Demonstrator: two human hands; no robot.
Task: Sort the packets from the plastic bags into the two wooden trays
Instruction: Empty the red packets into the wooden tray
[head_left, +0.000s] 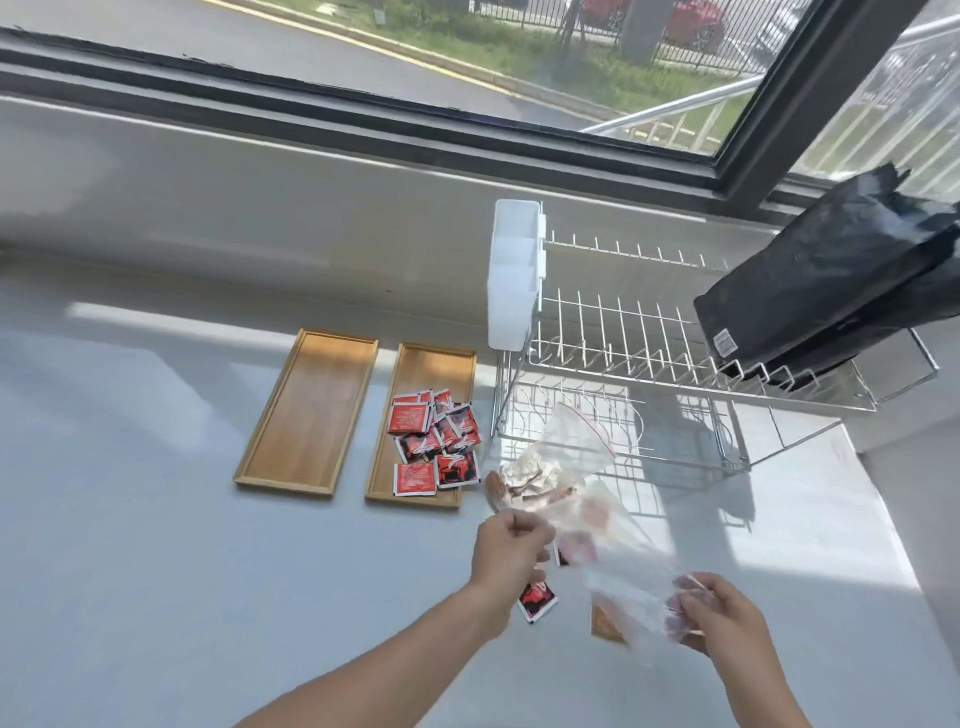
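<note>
Both hands are busy over the near right of the table (156, 519); the left hand (506, 545) is closed in a fist on the edge of a clear plastic bag (613, 540), and the right hand (711, 613) is pinched shut on the other end, so the bag hangs stretched and blurred between them, probably to tip out what is left inside; a few pale and reddish packets seem to be in it, too smeared to count. A second clear bag (561, 457), stuffed with pale brownish packets, lies just beyond, against the foot of the wire dish rack (649, 364); two bags, then.

Two wooden trays sit side by side, far and to the left of the hands; the left tray (306, 415) is bare; the right tray (431, 358) carries the red packets (434, 447), roughly a dozen, piled in its near half. One red packet (537, 603) lies loose on the table just right of the left wrist; another peeks out under the bag, and a brown one lies near the right hand. My read: reds are nearly sorted, and the bare tray waits for the pale sort. A black bag (831, 291) leans in the rack, and a white holder (511, 275) hangs on its left end.
</note>
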